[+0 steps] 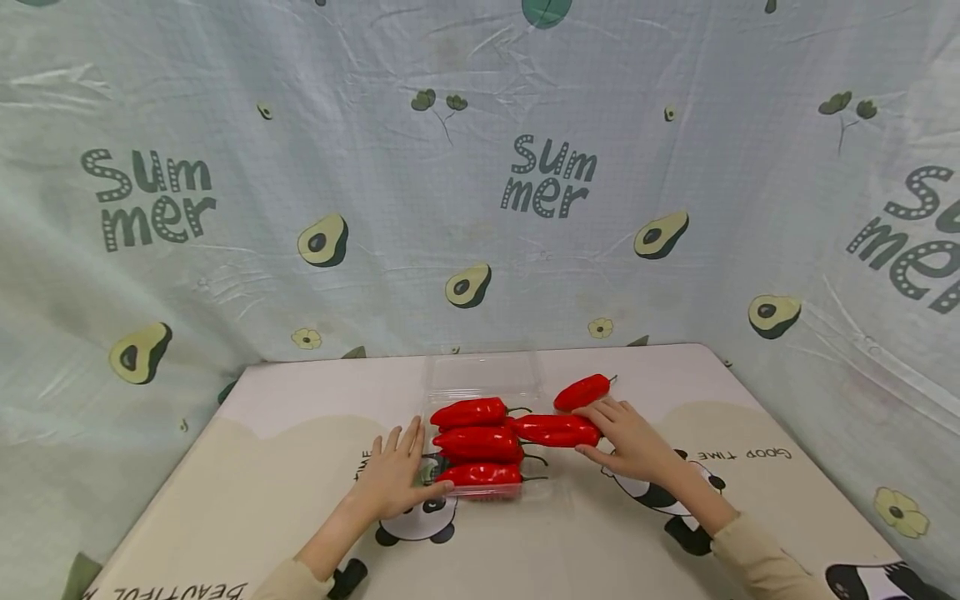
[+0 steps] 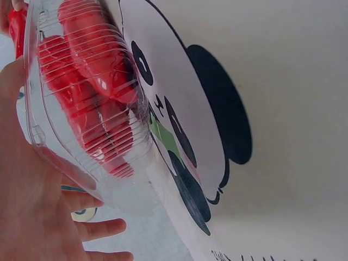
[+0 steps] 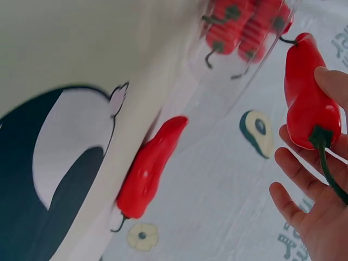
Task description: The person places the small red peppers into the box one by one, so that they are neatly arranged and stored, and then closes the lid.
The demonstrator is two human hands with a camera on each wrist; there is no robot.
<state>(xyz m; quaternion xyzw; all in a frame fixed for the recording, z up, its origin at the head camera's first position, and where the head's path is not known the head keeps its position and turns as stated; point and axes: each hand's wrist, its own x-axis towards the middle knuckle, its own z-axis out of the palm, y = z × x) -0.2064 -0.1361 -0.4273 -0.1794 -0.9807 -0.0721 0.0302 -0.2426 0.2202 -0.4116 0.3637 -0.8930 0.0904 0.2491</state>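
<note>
A clear plastic clamshell box [image 1: 487, 492] sits mid-table with several red peppers [image 1: 480, 442] lying side by side in it, stems to the right. My left hand [image 1: 392, 477] rests along its left side, fingers straight and spread; in the left wrist view the thumb side overlaps the box rim [image 2: 33, 136]. With thumb and fingers, my right hand [image 1: 633, 442] holds another red pepper [image 3: 307, 92] by its stem half, its tip over the box's right part. A loose red pepper [image 1: 582, 392] lies on the table just beyond the right hand.
The box's transparent lid [image 1: 482, 372] stands folded back behind it. A cloth with avocado prints [image 1: 405, 183] hangs behind and at both sides. The table cover [image 1: 285, 492] carries panda drawings and lettering.
</note>
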